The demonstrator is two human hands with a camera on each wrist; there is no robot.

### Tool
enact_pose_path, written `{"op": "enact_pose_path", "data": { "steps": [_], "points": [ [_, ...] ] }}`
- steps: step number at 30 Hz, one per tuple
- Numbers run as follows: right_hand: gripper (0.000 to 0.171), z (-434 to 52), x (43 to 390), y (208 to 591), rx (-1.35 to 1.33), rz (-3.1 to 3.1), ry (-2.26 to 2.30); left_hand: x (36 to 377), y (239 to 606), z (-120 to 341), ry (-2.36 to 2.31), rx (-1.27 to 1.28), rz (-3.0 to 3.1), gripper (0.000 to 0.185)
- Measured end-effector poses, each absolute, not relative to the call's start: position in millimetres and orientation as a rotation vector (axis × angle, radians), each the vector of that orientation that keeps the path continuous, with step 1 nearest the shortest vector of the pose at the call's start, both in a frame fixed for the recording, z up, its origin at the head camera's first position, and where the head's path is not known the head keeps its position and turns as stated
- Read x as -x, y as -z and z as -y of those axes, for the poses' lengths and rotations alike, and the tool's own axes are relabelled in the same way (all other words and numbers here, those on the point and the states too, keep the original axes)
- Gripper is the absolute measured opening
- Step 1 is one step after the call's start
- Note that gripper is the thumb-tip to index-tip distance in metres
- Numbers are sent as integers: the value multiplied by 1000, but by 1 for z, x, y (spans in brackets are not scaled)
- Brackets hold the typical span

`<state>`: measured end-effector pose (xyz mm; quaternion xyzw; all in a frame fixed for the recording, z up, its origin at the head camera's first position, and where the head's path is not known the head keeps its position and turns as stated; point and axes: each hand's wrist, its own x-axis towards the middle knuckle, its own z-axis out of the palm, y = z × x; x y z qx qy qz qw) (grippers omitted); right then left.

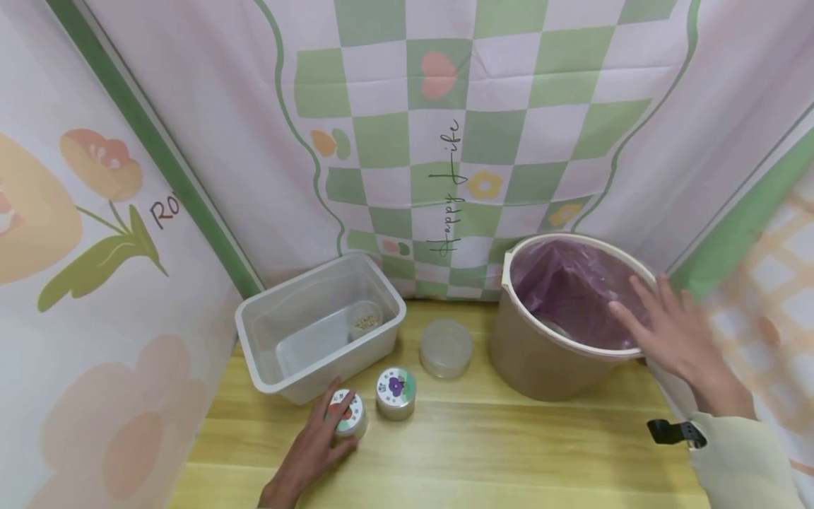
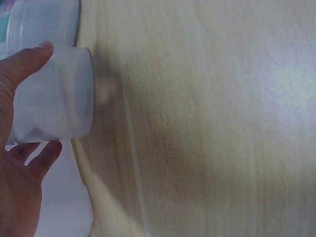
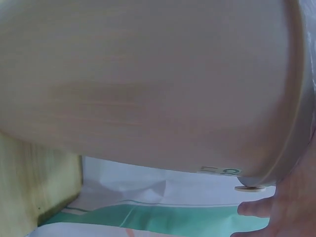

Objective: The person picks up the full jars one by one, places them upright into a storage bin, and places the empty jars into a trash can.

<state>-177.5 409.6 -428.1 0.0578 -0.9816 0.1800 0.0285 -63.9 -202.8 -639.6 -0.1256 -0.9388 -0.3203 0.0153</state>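
The tan bucket [image 3: 148, 84] fills the right wrist view; the right hand [image 3: 291, 202] lies at its rim.

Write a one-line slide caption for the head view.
Left hand grips a small jar; right hand hovers open over the lined bin.

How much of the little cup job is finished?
One small clear cup already sits inside the clear plastic bin. The left hand grips a small lidded cup on the wooden table. The right hand is open over the beige lined bucket. A purple-labelled cup and a clear round lid remain outside.
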Motion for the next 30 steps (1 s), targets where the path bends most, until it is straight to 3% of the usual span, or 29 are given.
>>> {"op": "enact_pose_path", "data": {
  "steps": [13, 30],
  "points": [
    [81, -406, 173, 423, -128, 3091, -497, 62, 634, 201, 963, 429, 2873, 100],
    [81, -407, 173, 423, -130, 3101, -489, 62, 599, 191, 859, 539, 2831, 100]
  ]
}}
